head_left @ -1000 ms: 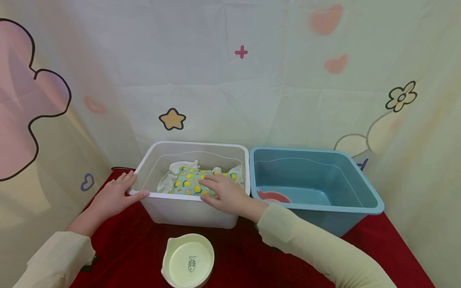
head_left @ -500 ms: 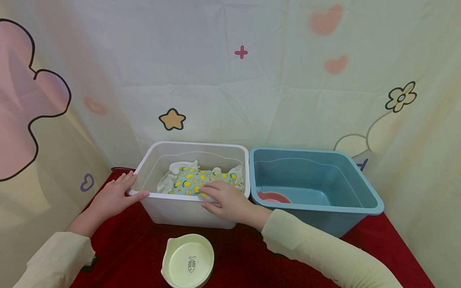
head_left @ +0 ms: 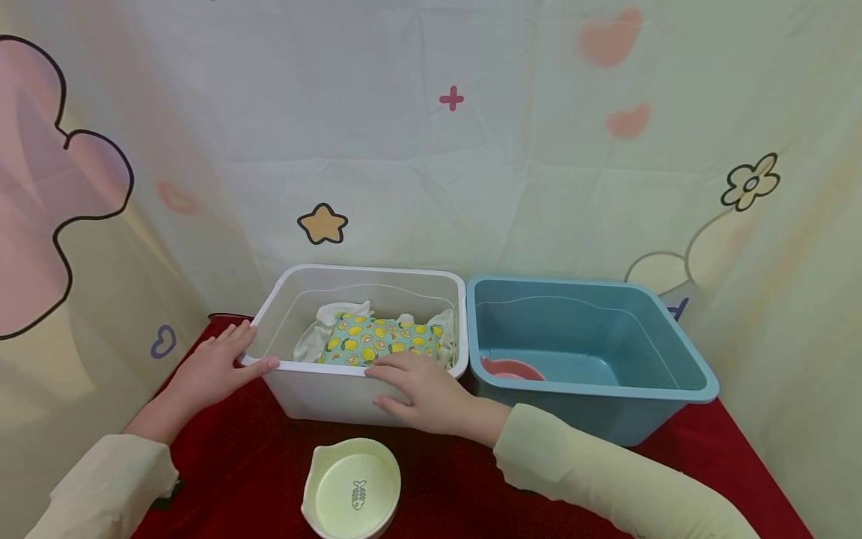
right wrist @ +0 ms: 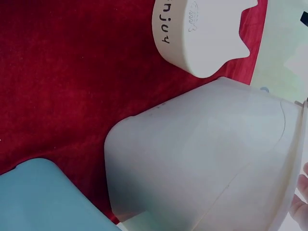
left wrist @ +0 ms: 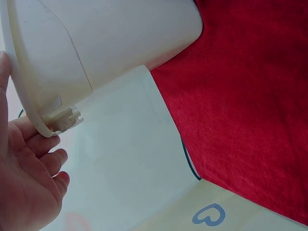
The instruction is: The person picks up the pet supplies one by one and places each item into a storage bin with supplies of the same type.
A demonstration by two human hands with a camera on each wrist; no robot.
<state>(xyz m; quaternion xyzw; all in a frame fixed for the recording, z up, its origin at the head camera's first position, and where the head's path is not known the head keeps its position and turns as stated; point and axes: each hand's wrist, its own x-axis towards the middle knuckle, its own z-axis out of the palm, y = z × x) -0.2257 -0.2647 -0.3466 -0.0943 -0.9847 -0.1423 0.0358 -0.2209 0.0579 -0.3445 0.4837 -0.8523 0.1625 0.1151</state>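
Observation:
A white plastic bin (head_left: pixel 323 393) stands left of centre. In it lies a lemon-print fabric piece (head_left: pixel 380 338), light blue and puffy, on white cloth (head_left: pixel 311 340). My left hand (head_left: pixel 214 368) rests on the bin's front left corner, its thumb along the front rim and its other fingers over the side; the left wrist view shows the fingers around that corner. My right hand (head_left: pixel 431 393) is at the right part of the front rim, fingertips touching it and fingers loosely bent. In the right wrist view only a few fingertips (right wrist: pixel 301 197) show past the rim.
Beside the white bin, on the right, stands a blue bin (head_left: pixel 592 322) with a pink dish (head_left: pixel 515 368) inside. A cream cat-eared bowl (head_left: pixel 340 479) with a fishbone drawing sits in front on the red cloth (head_left: pixel 232 479). A printed curtain (head_left: pixel 404 195) hangs behind.
My right hand has drawn back from over the lemon-print fabric toward the front rim and lowered, uncovering more of the fabric. The left hand and the bins stay put.

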